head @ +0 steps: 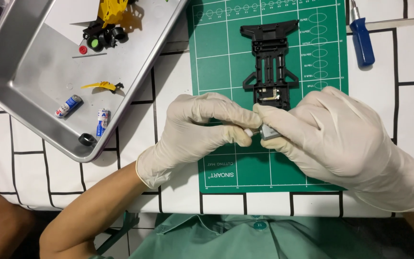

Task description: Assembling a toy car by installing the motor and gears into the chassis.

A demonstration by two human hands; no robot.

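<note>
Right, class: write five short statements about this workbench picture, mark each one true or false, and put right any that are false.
1. Both hands wear pale gloves. True: left hand, right hand.
2. The hands hold a small grey motor between them. True.
3. The black chassis lies in the metal tray. False: it lies on the green cutting mat.
4. Two batteries lie in the tray. True.
5. The blue-handled screwdriver is in the right hand. False: it lies on the table, untouched.
</note>
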